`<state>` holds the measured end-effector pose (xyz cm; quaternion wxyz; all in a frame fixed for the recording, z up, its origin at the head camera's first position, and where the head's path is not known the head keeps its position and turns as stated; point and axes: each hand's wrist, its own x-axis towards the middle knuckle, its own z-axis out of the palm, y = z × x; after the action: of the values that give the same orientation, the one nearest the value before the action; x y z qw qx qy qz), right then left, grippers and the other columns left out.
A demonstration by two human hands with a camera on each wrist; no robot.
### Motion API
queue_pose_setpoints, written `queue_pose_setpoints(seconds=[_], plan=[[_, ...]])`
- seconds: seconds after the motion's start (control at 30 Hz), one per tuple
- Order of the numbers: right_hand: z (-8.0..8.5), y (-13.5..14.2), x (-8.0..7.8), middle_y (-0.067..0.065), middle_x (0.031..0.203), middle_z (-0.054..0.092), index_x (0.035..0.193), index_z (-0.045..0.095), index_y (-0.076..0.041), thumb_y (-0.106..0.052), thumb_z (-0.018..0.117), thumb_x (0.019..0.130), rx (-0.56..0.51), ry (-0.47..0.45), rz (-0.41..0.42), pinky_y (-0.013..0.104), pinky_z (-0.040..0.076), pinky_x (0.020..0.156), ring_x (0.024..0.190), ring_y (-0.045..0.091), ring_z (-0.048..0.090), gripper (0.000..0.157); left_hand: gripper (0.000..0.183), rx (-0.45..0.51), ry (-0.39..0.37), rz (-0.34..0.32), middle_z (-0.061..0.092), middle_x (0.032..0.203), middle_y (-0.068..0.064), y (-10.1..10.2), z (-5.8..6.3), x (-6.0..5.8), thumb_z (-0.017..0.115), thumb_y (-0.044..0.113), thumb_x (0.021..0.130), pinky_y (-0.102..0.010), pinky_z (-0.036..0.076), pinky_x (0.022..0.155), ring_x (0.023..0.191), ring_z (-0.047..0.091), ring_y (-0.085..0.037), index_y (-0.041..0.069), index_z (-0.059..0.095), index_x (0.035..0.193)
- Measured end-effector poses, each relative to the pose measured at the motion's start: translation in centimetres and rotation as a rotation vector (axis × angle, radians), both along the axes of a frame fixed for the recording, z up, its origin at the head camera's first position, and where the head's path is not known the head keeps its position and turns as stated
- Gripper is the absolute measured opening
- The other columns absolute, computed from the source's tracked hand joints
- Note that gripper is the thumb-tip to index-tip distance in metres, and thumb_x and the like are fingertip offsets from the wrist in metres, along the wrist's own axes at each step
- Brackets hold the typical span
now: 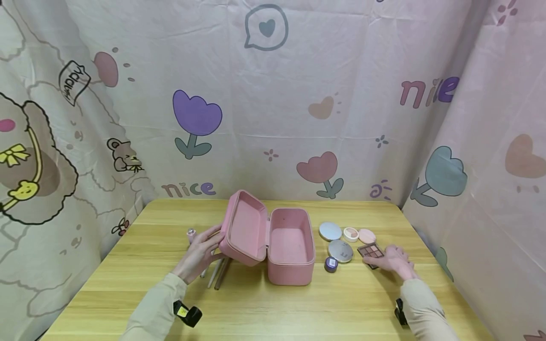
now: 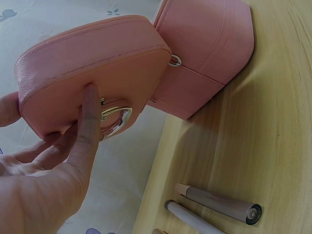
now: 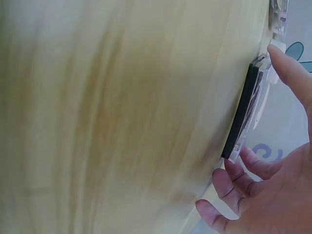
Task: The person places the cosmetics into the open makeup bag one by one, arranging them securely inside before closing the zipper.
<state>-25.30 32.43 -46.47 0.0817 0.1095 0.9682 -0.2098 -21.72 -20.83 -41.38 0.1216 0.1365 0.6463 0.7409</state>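
A pink cosmetic case (image 1: 291, 273) stands upright on the table, its lid (image 1: 241, 253) swung out to the left. My left hand (image 1: 204, 248) holds that lid, thumb at the rim and fingers against the outer face near a gold-coloured metal handle (image 2: 117, 119). On the right, my right hand (image 1: 394, 261) is at an eyeshadow palette (image 1: 370, 251) lying on the table. Thumb and fingertips (image 3: 222, 178) are spread to its opposite ends, right at the edges. The palette shows several brownish pans and a dark base.
Beside the case lie a pale round compact (image 1: 330, 231), a silver compact (image 1: 340, 251), a small purple jar (image 1: 331, 264), a white-rimmed round case (image 1: 351, 234) and a pink puff-like disc (image 1: 367, 235). Slim tubes (image 2: 219, 202) and a small pink bottle (image 1: 191, 235) lie left. Patterned cloth surrounds the table.
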Motion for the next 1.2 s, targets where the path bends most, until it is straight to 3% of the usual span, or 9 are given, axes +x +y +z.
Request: queue_pose_setpoints(seconds=[0.13, 0.3, 0.43, 0.53, 0.67, 0.87, 1.03, 1.2], plan=[[-0.1, 0.0, -0.1, 0.040, 0.114, 0.048, 0.107, 0.051, 0.010, -0.063, 0.075, 0.076, -0.002, 0.004, 0.006, 0.070, 0.041, 0.091, 0.102, 0.050, 0.047, 0.084, 0.063, -0.002, -0.014, 0.002, 0.051, 0.141, 0.004, 0.0, 0.0, 0.0, 0.042, 0.025, 0.109, -0.029, 0.054, 0.100, 0.118, 0.060, -0.001, -0.003, 0.016, 0.158], [-0.4, 0.0, -0.3, 0.031, 0.103, 0.054, 0.095, 0.055, 0.004, -0.058, 0.077, 0.076, -0.016, 0.035, 0.009, 0.071, 0.042, 0.090, 0.097, 0.045, 0.051, 0.069, 0.063, -0.013, -0.013, 0.009, 0.039, 0.156, -0.016, 0.1, 0.0, 0.1, 0.042, 0.026, 0.109, -0.029, 0.053, 0.102, 0.119, 0.060, -0.001, -0.002, 0.016, 0.159], [-0.5, 0.0, -0.4, 0.019, 0.089, 0.055, 0.085, 0.056, -0.001, -0.052, 0.079, 0.075, -0.033, 0.073, 0.013, 0.053, 0.047, 0.077, 0.085, 0.034, 0.051, 0.057, 0.063, -0.018, -0.008, 0.001, 0.026, 0.162, -0.026, 0.0, 0.0, 0.2, 0.041, 0.027, 0.109, -0.030, 0.051, 0.103, 0.119, 0.059, 0.000, -0.002, 0.015, 0.159], [-0.5, 0.1, -0.4, 0.015, 0.083, 0.057, 0.082, 0.057, -0.002, -0.048, 0.080, 0.075, -0.050, 0.110, 0.029, 0.037, 0.044, 0.067, 0.078, 0.027, 0.052, 0.052, 0.063, -0.017, -0.007, -0.002, 0.029, 0.161, -0.024, 0.0, 0.0, 0.2, 0.041, 0.027, 0.109, -0.031, 0.051, 0.104, 0.119, 0.059, 0.000, -0.002, 0.015, 0.159], [-0.3, 0.1, -0.5, 0.012, 0.077, 0.062, 0.082, 0.060, 0.000, -0.045, 0.080, 0.074, -0.078, 0.152, 0.045, 0.028, 0.042, 0.060, 0.072, 0.023, 0.054, 0.050, 0.063, -0.017, -0.010, -0.004, 0.031, 0.160, -0.022, 0.0, 0.0, 0.2, 0.041, 0.027, 0.109, -0.030, 0.051, 0.103, 0.119, 0.059, -0.001, -0.002, 0.015, 0.159], [0.5, -0.1, -0.9, 0.017, 0.082, 0.067, 0.094, 0.064, 0.009, -0.040, 0.082, 0.074, -0.100, 0.233, 0.072, 0.032, 0.049, 0.064, 0.075, 0.025, 0.060, 0.056, 0.063, -0.021, -0.012, -0.005, 0.024, 0.162, -0.027, 0.0, 0.0, 0.2, 0.040, 0.028, 0.109, -0.030, 0.051, 0.103, 0.120, 0.059, 0.000, -0.002, 0.015, 0.159], [1.7, -0.7, -1.2, 0.026, 0.098, 0.069, 0.117, 0.060, 0.017, -0.037, 0.083, 0.075, -0.124, 0.300, 0.128, 0.038, 0.053, 0.074, 0.086, 0.030, 0.063, 0.072, 0.064, -0.023, -0.018, 0.001, 0.024, 0.162, -0.027, 0.0, 0.0, 0.2, 0.041, 0.028, 0.109, -0.030, 0.051, 0.102, 0.119, 0.059, 0.000, -0.001, 0.015, 0.160], [3.1, -1.5, -1.6, 0.032, 0.110, 0.066, 0.126, 0.056, 0.018, -0.035, 0.084, 0.077, -0.183, 0.329, 0.179, 0.043, 0.055, 0.082, 0.095, 0.033, 0.064, 0.078, 0.064, -0.024, -0.024, 0.001, 0.023, 0.163, -0.027, 0.0, 0.1, 0.2, 0.041, 0.027, 0.109, -0.030, 0.051, 0.102, 0.119, 0.059, 0.001, -0.001, 0.014, 0.160]])
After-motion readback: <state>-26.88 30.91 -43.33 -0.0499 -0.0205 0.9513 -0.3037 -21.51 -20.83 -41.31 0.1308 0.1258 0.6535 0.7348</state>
